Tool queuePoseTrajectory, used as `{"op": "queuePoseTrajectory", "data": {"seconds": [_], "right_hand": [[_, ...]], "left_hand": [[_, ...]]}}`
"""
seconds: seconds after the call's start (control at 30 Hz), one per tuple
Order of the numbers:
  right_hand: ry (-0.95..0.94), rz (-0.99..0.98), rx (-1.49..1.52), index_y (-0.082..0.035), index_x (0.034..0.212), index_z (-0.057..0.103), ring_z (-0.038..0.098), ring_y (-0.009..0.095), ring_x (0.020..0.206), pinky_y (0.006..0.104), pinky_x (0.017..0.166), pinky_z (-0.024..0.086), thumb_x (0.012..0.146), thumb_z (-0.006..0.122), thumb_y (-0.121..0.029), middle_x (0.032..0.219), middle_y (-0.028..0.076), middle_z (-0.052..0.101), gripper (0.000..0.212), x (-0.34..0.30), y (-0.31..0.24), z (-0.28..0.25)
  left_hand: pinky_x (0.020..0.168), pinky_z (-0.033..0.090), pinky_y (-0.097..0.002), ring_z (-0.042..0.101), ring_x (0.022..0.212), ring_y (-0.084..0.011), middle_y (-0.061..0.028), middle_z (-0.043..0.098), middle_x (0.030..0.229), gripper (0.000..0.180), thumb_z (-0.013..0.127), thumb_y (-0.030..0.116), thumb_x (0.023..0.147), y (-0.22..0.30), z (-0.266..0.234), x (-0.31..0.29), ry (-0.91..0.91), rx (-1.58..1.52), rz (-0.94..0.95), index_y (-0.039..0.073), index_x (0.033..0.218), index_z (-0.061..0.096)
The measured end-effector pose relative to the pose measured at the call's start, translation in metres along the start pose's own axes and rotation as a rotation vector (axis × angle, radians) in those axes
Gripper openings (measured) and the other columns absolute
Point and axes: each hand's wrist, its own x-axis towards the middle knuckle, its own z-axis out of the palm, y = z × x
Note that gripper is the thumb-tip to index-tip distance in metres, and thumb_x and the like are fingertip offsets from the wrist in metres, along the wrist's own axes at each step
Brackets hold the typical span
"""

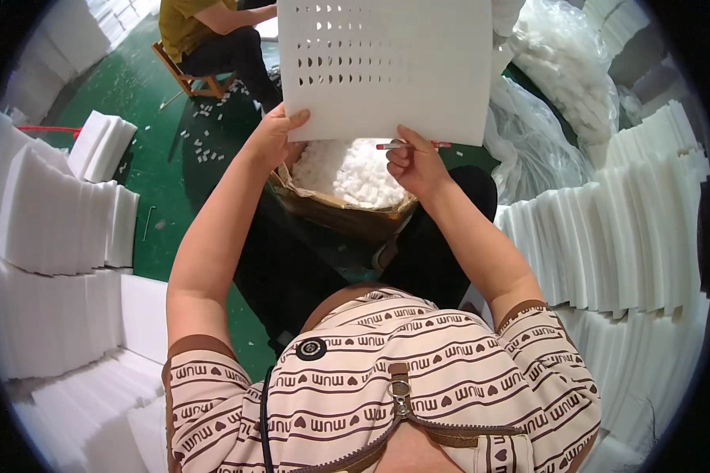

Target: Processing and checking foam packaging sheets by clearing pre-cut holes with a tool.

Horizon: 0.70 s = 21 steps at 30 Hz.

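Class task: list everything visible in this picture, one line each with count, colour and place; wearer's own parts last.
Foam sheet: one, white, upper centre
Slim tool: one, red and pale, right hand
Box: one, brown, between legs
Foam bits: many, white, in box
Sheet stacks: several, white, both sides
Plastic bags: at least two, clear, upper right
Floor scraps: many, white, upper left
Floor: one, green, underneath
Chair: one, brown, upper left
Co-worker: one, yellowish top, on chair
Red strip: one, red, far left
Patterned top: one, pale and brown, on wearer
Left hand: one, bare, sheet's lower-left corner
Right hand: one, bare, sheet's lower edge
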Motion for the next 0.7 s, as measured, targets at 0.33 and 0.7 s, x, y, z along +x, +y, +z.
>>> {"op": "queuePoseTrajectory", "data": {"seconds": [0.33,0.7], "right_hand": [[0.071,-0.074,-0.029,-0.011,0.07,0.051,0.032,0.008,0.045,0.0199,0.044,0.023,0.085,0.058,-0.011,0.053,-0.001,0.04,0.017,0.07,-0.025,-0.027],[0.092,-0.054,-0.012,-0.008,0.07,0.054,0.037,0.007,0.048,0.0189,0.045,0.028,0.086,0.057,-0.009,0.059,0.002,0.047,0.016,0.132,-0.004,-0.036]], "left_hand": [[0.086,0.046,-0.0336,0.058,0.097,-0.0234,-0.0154,0.059,0.111,0.037,0.057,0.009,0.087,-0.024,-0.013,0.077,0.048,0.091,-0.117,-0.003,0.121,0.048],[0.088,0.042,-0.0303,0.055,0.096,-0.0203,-0.0121,0.058,0.112,0.037,0.055,0.009,0.087,-0.047,-0.033,0.078,0.187,0.379,0.005,-0.001,0.122,0.047]]}}
